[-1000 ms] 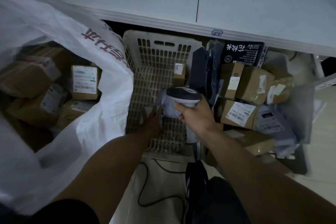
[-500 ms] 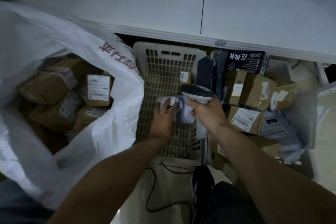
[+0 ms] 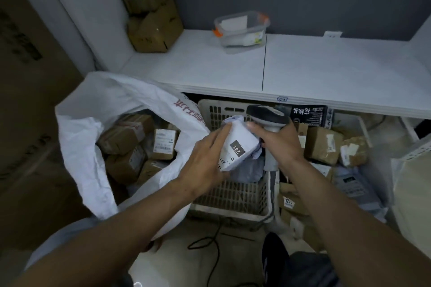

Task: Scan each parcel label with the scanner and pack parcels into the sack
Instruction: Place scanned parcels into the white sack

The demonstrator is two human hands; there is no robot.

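My left hand (image 3: 205, 158) grips a soft white bag parcel (image 3: 240, 144) with a label reading 231, held above the slatted plastic basket (image 3: 233, 196). My right hand (image 3: 279, 142) is shut on the grey handheld scanner (image 3: 268, 116), whose head sits just above and right of the parcel; the thumb touches the parcel's edge. The open white sack (image 3: 112, 109) with red lettering stands to the left, holding several brown cardboard parcels (image 3: 130, 137). A grey bag (image 3: 247, 170) lies in the basket under the held parcel.
More boxes (image 3: 324, 144) and grey mailers (image 3: 352, 184) are piled right of the basket under a white shelf (image 3: 303, 72). On the shelf stand a clear plastic tub (image 3: 242, 28) and stacked cartons (image 3: 151, 23). A black cable (image 3: 210, 242) lies on the floor.
The white parcel has been lifted out of the basket and turned label-up, both hands rising with it. The camera has tilted upward, showing the shelf top and wall.
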